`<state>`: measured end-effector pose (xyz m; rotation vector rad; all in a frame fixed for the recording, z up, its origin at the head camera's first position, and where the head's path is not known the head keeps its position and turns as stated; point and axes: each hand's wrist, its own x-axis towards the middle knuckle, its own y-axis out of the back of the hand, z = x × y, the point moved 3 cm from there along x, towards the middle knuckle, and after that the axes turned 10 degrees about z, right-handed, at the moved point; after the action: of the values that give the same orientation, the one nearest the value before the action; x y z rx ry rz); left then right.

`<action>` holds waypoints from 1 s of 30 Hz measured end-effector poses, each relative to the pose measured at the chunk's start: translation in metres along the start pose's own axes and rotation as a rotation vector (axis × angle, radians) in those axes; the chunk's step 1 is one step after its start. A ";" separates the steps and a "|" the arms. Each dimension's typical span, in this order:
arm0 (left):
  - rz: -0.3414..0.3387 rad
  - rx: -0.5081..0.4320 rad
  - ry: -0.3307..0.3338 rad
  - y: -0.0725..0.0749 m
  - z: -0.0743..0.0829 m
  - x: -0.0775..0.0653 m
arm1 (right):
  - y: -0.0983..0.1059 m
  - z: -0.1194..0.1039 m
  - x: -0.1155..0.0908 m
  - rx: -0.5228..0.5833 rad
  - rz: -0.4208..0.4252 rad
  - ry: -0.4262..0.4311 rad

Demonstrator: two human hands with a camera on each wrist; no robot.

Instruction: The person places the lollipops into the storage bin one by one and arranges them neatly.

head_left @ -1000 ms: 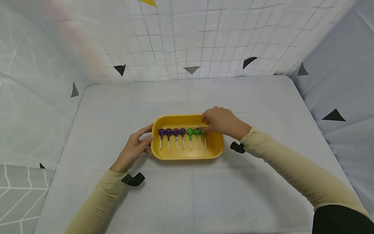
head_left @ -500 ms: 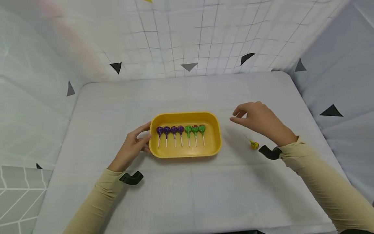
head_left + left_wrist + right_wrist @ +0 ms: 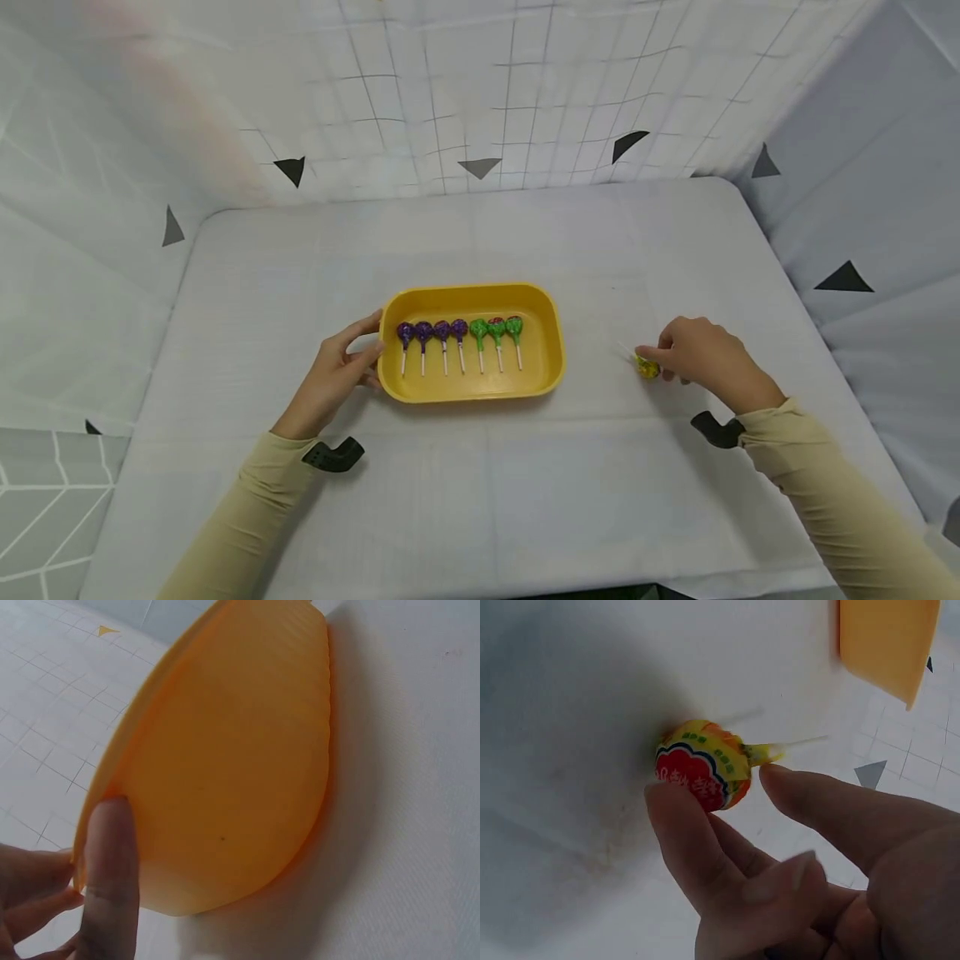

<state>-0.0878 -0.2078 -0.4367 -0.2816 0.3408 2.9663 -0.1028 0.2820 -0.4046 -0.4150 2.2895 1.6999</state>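
Observation:
My left hand (image 3: pixel 330 379) grips the left end of a yellow tray (image 3: pixel 472 393); in the left wrist view the thumb (image 3: pixel 112 877) presses its outer wall, with the fingers at the rim. Inside the tray lie purple-wrapped lollipops (image 3: pixel 423 331) and green-wrapped lollipops (image 3: pixel 497 327), side by side in a row, sticks toward the near side. To the right of the tray my right hand (image 3: pixel 708 358) pinches a yellow-wrapped lollipop (image 3: pixel 705 761) low at the table. Its thumb is by the stick's base and a fingertip is against the wrapped ball; the stick points toward the tray.
A white-covered table (image 3: pixel 480 500) lies beneath everything. Pale curtain walls with dark triangles (image 3: pixel 843 277) enclose its back and sides. A dark object (image 3: pixel 607 592) shows at the front edge.
My right hand has moved from the green lollipops, out of the tray, to the right and down onto the yellow lollipop. The left hand stays on the tray; the view shifts slightly.

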 end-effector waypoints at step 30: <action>0.004 -0.014 -0.003 0.000 0.000 -0.001 | -0.009 -0.009 0.006 0.100 0.215 0.149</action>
<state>-0.0872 -0.2080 -0.4368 -0.2780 0.3209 2.9736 -0.1057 0.2710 -0.4123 -0.2919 2.5975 1.6912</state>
